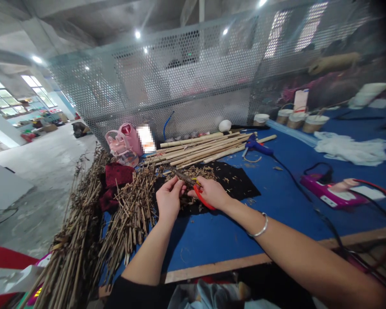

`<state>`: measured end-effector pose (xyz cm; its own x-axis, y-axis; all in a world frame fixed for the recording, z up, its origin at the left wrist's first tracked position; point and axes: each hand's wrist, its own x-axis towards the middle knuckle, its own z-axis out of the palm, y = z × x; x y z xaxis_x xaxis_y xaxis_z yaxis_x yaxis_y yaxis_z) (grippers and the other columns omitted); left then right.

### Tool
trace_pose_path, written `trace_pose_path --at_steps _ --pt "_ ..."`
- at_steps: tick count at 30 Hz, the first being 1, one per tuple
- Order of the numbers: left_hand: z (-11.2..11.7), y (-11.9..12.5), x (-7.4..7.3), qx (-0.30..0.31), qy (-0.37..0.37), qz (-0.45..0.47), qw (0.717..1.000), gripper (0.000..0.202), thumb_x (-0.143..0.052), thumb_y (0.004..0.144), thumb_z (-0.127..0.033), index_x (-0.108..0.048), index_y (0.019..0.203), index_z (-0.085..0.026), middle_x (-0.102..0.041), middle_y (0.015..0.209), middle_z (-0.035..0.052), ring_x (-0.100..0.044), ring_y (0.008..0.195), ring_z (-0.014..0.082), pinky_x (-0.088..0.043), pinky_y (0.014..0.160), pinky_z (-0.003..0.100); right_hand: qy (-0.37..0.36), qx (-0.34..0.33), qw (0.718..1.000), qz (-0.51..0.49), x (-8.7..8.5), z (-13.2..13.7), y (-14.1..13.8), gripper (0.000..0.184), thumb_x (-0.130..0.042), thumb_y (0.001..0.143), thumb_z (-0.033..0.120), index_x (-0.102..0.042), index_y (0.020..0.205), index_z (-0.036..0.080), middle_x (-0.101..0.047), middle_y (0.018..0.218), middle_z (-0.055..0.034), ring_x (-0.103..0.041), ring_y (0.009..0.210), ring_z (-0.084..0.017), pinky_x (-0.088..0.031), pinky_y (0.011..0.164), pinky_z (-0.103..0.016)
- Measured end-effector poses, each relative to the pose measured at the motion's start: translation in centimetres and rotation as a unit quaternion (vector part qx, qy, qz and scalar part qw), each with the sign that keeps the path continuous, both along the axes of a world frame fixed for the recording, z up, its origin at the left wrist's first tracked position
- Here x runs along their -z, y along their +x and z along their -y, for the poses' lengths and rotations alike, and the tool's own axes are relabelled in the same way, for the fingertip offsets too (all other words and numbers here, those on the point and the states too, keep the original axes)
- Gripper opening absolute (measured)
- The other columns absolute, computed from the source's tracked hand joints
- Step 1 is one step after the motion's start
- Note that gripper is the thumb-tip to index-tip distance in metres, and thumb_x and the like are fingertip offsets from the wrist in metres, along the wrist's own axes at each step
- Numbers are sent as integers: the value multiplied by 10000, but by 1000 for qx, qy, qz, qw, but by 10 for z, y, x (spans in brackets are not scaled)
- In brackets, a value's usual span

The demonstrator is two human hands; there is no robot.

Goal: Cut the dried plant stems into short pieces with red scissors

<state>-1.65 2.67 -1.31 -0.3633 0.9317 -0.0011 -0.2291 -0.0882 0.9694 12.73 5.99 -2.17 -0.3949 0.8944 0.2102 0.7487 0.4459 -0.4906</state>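
My right hand (210,192) is closed around red-handled scissors (200,194), whose dark blades (181,176) point up and left. My left hand (169,198) is pinched shut on a thin dry twig right at the blades. Both hands hover over a black cloth (241,181) littered with small dry clippings. A silver bangle (261,227) circles my right wrist. A heap of dry brown twigs (128,214) lies just left of my left hand.
Long pale bamboo sticks (206,148) lie behind the cloth, with a blue glue gun (256,146) and its black cord. A pink device (331,193), white cloth (350,148), small baskets (296,119), a pink bottle (124,143) and a perforated metal screen (186,81) surround the blue table (276,206).
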Motion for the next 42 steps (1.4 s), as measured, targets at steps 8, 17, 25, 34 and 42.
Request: trace_pose_path --at_steps 8,17,25,34,42 --pt "4 0 0 31 18 -73 997 228 -652 661 -310 -689 774 -116 -656 641 30 -581 565 106 -467 558 206 17 -14 1000 -10 -2 6 -3 376 -582 715 507 -462 890 196 -586 788 -25 -564 688 -152 -328 557 -222" --pt "1 -1 3 1 5 -43 999 281 -674 642 -312 -688 848 -121 -671 687 43 -604 591 120 -494 594 239 -25 7 1000 8 -2 4 -3 370 -545 733 559 -499 787 196 -597 687 -19 -553 586 -139 -289 493 -214" --pt "-1 0 -1 25 11 20 999 308 -640 680 -310 -636 902 -96 -647 751 46 -594 609 78 -486 578 192 6 6 1000 20 -1 1 0 381 -516 735 582 -483 793 207 -588 669 -10 -550 588 -145 -290 507 -218" --pt "2 -1 -4 61 -8 -19 998 243 -630 683 -314 -615 770 -88 -626 682 43 -573 545 71 -468 520 177 7 -22 1000 -9 -4 3 0 350 -596 706 497 -474 836 195 -569 729 -4 -523 593 -119 -311 528 -212" --pt "4 3 -1 59 7 -65 996 337 -593 698 -446 -615 746 -113 -622 664 36 -558 541 99 -459 497 194 9 -1 999 -38 -2 3 -2 303 -531 759 497 -466 785 202 -534 621 25 -469 518 -105 -257 483 -208"
